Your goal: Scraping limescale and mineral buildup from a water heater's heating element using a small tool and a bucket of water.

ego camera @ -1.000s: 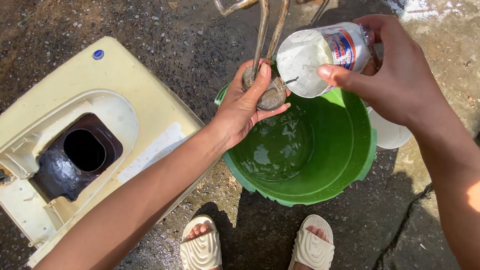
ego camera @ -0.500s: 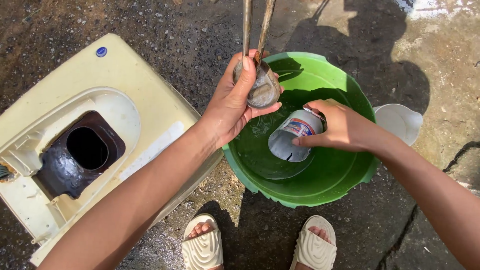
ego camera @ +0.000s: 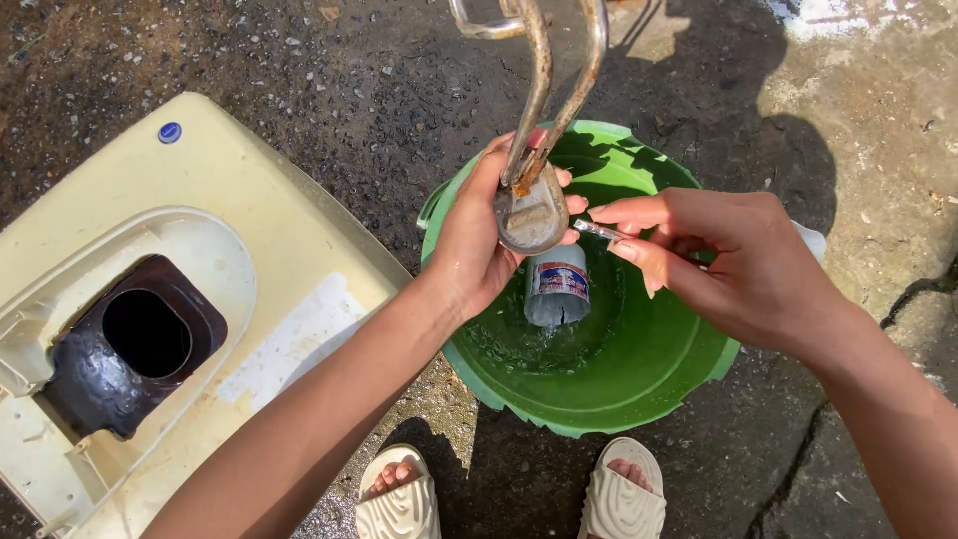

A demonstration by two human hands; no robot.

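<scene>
Left hand (ego camera: 479, 250) grip: clamped on metal fitting (ego camera: 532, 212) | right hand (ego camera: 743, 265) grip: pinching thin pin (ego camera: 599, 231) | change: cut bottle (ego camera: 557, 286) released, now floating in green basin (ego camera: 639, 399)

We lose the bent metal pipe (ego camera: 544, 110) past the top edge. Our left hand (ego camera: 479, 245) hides part of its flat end, our right hand (ego camera: 738, 265) covers the thin pin's (ego camera: 599, 231) far end, and the cream casing (ego camera: 200, 299) runs off left.
</scene>
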